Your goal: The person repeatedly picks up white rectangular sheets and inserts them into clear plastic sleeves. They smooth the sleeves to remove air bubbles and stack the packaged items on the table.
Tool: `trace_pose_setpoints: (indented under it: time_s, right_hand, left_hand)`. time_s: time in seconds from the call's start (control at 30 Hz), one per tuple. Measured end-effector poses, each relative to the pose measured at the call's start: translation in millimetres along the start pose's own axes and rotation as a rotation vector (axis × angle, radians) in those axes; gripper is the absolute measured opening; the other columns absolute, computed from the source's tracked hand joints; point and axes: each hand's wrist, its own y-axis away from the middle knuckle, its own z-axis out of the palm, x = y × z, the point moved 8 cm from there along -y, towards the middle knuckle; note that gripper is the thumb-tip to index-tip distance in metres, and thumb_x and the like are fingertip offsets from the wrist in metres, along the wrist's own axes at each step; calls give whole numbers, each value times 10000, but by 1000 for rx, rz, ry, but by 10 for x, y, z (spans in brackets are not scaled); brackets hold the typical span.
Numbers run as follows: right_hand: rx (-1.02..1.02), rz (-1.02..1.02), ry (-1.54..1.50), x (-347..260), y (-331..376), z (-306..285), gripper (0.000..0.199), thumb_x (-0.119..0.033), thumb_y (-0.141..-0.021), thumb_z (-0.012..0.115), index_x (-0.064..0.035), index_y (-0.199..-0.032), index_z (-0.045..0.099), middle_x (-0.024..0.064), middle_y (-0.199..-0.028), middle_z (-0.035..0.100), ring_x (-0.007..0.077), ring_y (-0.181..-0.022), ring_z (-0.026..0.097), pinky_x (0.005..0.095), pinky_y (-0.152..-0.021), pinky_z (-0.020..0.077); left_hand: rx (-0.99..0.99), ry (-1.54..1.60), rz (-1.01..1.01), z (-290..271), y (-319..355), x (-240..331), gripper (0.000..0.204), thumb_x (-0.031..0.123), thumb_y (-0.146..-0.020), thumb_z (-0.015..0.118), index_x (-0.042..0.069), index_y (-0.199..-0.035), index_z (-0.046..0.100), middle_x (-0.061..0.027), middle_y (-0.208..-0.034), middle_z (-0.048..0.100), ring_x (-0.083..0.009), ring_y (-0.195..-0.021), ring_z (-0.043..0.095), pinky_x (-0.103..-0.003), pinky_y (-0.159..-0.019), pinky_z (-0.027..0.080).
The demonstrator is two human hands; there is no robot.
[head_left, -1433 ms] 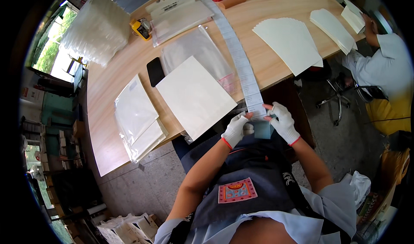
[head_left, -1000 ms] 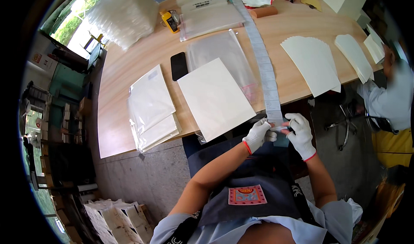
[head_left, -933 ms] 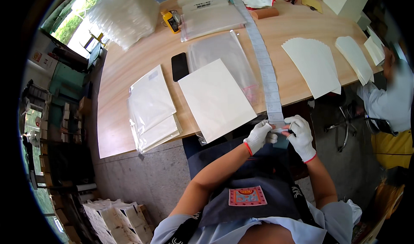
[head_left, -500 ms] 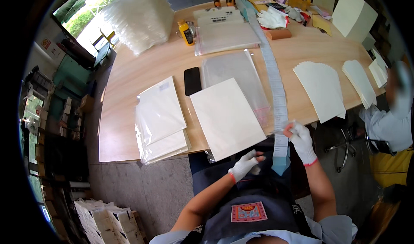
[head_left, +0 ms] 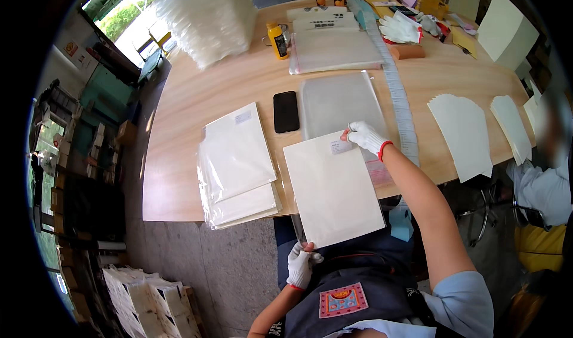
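A white rectangular sheet (head_left: 331,189) lies at the table's near edge, its lower end jutting over it, with a clear plastic sleeve (head_left: 296,221) showing along its left side. My left hand (head_left: 300,264), in a white glove with bare fingertips, pinches the sleeve at the lower left corner. At the sheet's top right corner is a small printed label (head_left: 342,147). My gloved right hand (head_left: 366,137) is closed at the label's upper edge, fingertips pressed together there. Whether the label is fully flat on the sheet is unclear.
Left of the sheet lies a stack of sleeved white sheets (head_left: 239,153). Beyond are a black phone (head_left: 286,112), clear bags (head_left: 340,102) and a long label strip (head_left: 401,102). A bottle (head_left: 277,40) stands farther back. Fanned white sheets (head_left: 462,135) lie right, near another person (head_left: 543,183).
My right hand has moved from beside the label strip to the sheet's top corner, where a label now shows. My left hand has moved down-left to the sheet's lower corner and gripped the sleeve.
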Motion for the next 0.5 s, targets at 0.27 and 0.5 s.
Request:
trace_pose_setpoints:
  time_s: [0.27,0.5]
  right_hand:
    - [425,-309,147,-223,304,-131,188,-177,-778,632,-19,-869,585,126,-758,608,266,-788,589,337,-693,462]
    - [-111,163,779,-172,1867,-67,423,-456,-832,462,-64,-781,610,152,-752,631,300,-731,611,419,-644,448]
  left_hand:
    - [-65,-64,-9,118,43,112,225,204,-869,589,39,-994,502,-51,-771,585,-121,-554,575,-260,-545,508]
    - [-231,-301,231,489,108,716,471,145,-887,541,-11,-1294,363,-52,-933,589,-92,-715,572,-220,-594,475]
